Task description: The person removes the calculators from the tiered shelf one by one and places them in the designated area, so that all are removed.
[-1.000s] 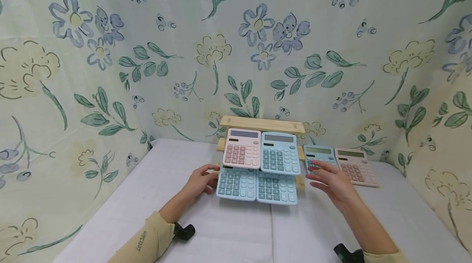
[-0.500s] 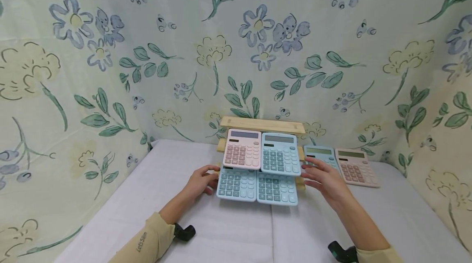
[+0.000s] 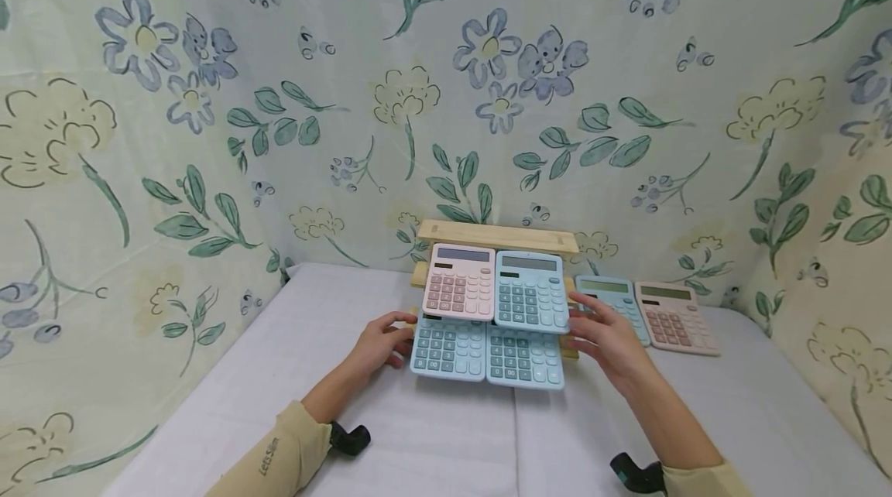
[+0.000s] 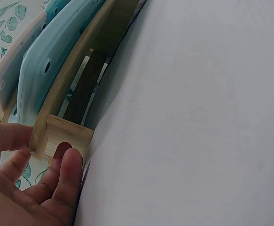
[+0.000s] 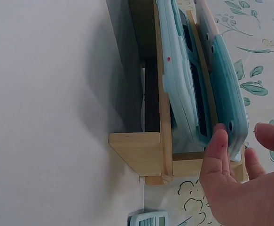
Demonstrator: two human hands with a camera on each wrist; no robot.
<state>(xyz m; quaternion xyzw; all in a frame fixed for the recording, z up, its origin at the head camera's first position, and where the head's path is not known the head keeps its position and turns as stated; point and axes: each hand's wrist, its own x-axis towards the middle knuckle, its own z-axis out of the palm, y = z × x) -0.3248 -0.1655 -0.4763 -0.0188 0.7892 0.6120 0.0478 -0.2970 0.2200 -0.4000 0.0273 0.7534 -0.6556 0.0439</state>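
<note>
A tiered wooden rack (image 3: 498, 235) holds calculators leaning in two rows. Above are a pink calculator (image 3: 458, 282) and a blue calculator (image 3: 531, 292); below are two more, a left blue calculator (image 3: 448, 350) and a right blue calculator (image 3: 525, 358). My left hand (image 3: 376, 342) holds the rack's left end, its fingers bent about the wooden corner (image 4: 68, 129). At the other end, my right hand (image 3: 613, 342) has its fingers extended toward the upper blue calculator's side edge. One fingertip (image 5: 219, 134) is right at that edge, with the thumb held apart.
Right of the rack, another blue calculator (image 3: 606, 288) and another pink calculator (image 3: 676, 317) lie side by side on the white-covered table (image 3: 432, 443). A floral cloth (image 3: 446, 94) hangs close behind the rack.
My right hand has moved left, from in front of the loose blue calculator to the rack's right side. My left hand has stayed at the rack's left end.
</note>
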